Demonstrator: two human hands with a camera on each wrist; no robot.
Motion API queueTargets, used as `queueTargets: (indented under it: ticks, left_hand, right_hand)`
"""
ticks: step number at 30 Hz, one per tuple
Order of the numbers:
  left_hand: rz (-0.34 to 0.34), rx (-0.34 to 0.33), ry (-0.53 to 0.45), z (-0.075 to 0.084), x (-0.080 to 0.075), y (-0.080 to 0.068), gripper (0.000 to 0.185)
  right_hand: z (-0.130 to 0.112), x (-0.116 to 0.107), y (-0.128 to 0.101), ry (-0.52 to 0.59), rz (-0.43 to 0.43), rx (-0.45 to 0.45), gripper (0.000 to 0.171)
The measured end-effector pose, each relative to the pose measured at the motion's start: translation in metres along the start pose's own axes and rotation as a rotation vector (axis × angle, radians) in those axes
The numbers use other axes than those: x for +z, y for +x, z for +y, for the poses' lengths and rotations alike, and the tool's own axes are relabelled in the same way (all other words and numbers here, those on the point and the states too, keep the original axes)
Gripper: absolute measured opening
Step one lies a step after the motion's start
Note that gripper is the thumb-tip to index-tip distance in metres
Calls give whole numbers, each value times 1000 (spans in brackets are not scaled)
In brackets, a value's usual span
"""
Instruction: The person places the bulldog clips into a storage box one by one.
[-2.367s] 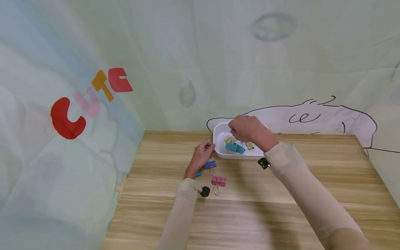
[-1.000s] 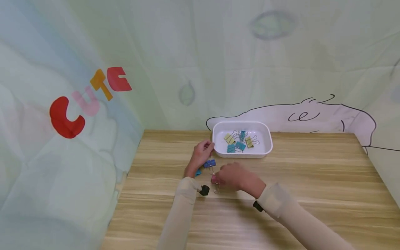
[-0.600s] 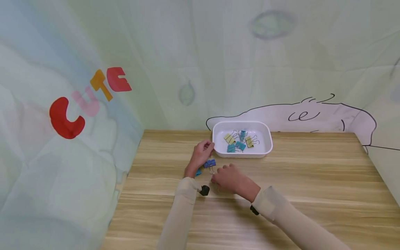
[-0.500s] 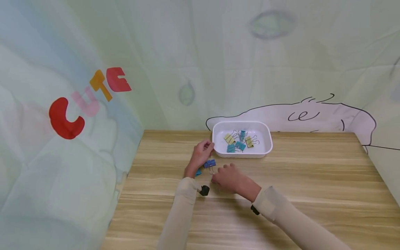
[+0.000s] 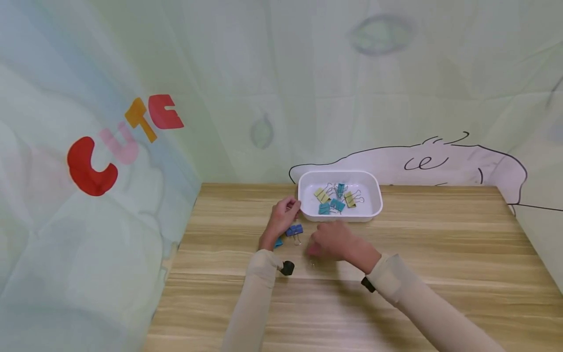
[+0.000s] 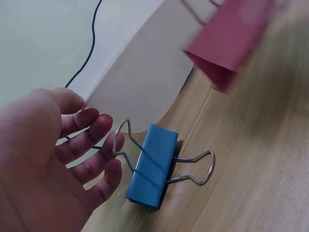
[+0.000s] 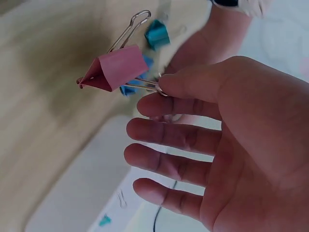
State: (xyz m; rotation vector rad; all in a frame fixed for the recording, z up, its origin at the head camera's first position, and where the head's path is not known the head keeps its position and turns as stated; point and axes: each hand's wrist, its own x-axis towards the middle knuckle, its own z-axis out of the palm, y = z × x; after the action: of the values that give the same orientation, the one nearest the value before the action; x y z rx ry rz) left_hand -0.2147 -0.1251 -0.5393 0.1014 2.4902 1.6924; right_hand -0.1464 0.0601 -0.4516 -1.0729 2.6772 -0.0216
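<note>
Head view, right hand: the right hand (image 5: 333,239) pinches the pink clip (image 5: 313,250) at its 8 o'clock side, the clip mostly covered by the fingers.
Head view, left hand: at 10 o'clock from the right, the left hand (image 5: 280,218) has thumb and forefinger at the near-left corner of the white tray (image 5: 379,198).
Head view, tray: at 12 o'clock from the right hand, it holds yellow clips (image 5: 350,199) at 9 and 3 o'clock, and teal clips (image 5: 324,209) at 12, 6 and 8.
Head view, table: on the table (image 5: 431,234), a blue clip (image 5: 294,230) lies at 5 o'clock from the left hand, and a bright blue-green clip (image 5: 278,242) at 6, partly under the wrist.
Left wrist view, fingers: thumb and forefinger nip the tray's edge; the others curl loosely.
Left wrist view, clip: the pink clip shows blurred at 1 o'clock.
Right wrist view, grip: thumb and forefinger squeeze one wire handle (image 7: 147,85) of the pink clip; three fingers reach out nearly straight.
Right wrist view, tray: its pale side slants at 7 o'clock.
</note>
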Motion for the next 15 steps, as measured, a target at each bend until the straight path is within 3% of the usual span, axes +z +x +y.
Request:
queueTargets:
  ticks: [6, 15]
  left_hand:
    - [-1, 23, 0, 1, -1, -1, 30]
    - [-12, 24, 3, 2, -2, -3, 30]
  right_hand:
    - [18, -21, -8, 54, 48, 64, 37]
    - [53, -57, -18, 12, 111, 110, 29]
